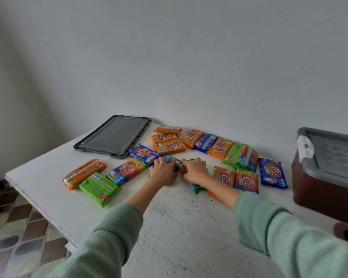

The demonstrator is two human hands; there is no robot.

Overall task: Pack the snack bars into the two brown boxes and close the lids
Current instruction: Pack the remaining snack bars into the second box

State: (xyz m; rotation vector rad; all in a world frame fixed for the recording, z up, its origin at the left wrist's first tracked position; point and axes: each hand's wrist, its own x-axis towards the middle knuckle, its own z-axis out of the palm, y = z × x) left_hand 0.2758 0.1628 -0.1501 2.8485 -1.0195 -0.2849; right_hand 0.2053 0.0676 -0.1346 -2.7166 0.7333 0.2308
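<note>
Item: white bench (181,227) against a grey wall, carrying snack bars (170,146) in orange, blue, green and rainbow wrappers, lying scattered across its far half. Left group: an orange bar (83,173) lying touching a green bar (99,189), a rainbow bar (127,171) just beside them. Far group: a row of orange and blue bars running rightwards, ending at a green-and-rainbow pile (242,157) and a lone blue bar (272,173). Both hands are reaching to the middle of the spread: left hand (163,170) and right hand (195,169) are curling together round one small bundle of bars (177,163), fingers closing on it from either side; how many bars it holds cannot be told. More bars are lying partly hidden beneath the right forearm. One brown box (317,189) is standing at the right edge, grey lid (333,155) sitting on it, white latch (305,147) at the near corner. A second grey lid (113,136) is lying flat on the bench, far left. Sleeves: pale green
</note>
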